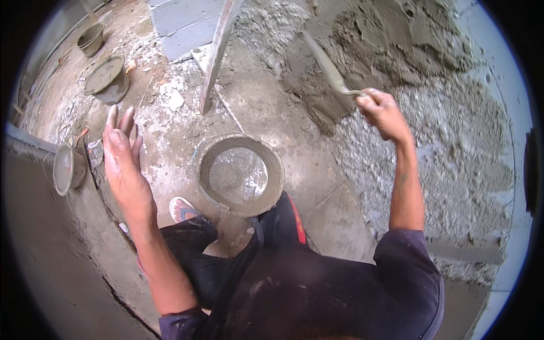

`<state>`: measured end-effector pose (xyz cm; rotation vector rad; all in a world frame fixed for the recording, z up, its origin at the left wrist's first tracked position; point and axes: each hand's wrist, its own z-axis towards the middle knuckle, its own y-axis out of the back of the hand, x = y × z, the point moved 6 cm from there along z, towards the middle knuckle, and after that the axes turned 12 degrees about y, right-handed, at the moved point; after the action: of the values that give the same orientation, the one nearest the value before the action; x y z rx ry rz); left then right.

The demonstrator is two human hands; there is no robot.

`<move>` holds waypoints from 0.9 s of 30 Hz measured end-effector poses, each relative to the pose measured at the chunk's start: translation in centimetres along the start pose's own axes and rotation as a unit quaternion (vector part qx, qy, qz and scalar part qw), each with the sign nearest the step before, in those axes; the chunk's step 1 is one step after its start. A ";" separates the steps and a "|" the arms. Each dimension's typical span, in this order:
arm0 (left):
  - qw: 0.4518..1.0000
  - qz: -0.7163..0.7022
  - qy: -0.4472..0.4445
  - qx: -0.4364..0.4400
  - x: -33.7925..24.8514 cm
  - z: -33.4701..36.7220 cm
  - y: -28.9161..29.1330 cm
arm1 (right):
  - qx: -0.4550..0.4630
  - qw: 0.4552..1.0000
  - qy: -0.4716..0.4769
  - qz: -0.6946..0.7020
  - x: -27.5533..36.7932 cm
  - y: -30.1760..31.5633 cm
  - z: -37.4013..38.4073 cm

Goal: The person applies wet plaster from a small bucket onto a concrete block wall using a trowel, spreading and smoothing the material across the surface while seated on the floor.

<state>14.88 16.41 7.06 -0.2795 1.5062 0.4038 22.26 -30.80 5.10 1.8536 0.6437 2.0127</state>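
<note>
My right hand (384, 113) is closed round the handle of a trowel (324, 61), out to the right. The narrow, mortar-smeared blade is seen nearly edge-on and points up and left, over a patch of dark wet mortar (391, 37). Whether the blade touches the mortar I cannot tell. My left hand (124, 158) is raised on the left with its fingers stretched out, holding nothing. Between the hands, close to my legs, stands a round bucket (276, 175) with a little wet grey mortar (232, 175) at its bottom.
Rough grey plaster (453, 147) covers the surface on the right. A wooden board (218, 54) slants beyond the bucket, by grey panels (187, 22). Several mortar-caked buckets, including a filled one (122, 90), stand at left. A plastered wall (45, 243) runs along the left. Debris litters the floor.
</note>
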 end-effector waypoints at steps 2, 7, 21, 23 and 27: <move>1.000 -0.013 -0.004 0.015 -0.5 0.1 -0.7 | -0.008 0.991 0.034 -0.128 -4.6 -3.2 -0.7; 0.999 0.010 -0.010 0.050 0.2 -0.1 -2.8 | 0.075 0.985 -0.107 -0.111 -14.6 -11.8 -4.4; 0.996 0.018 0.004 0.083 1.4 -0.1 -5.4 | -0.123 0.925 -0.044 -0.356 -10.9 -4.0 4.5; 0.996 0.016 0.003 0.085 1.7 0.2 -6.2 | -0.142 0.919 -0.041 -0.365 -7.3 -1.5 7.0; 0.997 0.022 0.008 0.074 1.9 1.2 -6.1 | -0.157 0.932 -0.028 -0.327 -4.1 2.8 9.2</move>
<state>18.56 11.55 4.85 -0.1320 1.5524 0.3234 31.97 -34.36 3.58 1.2762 0.7463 1.5075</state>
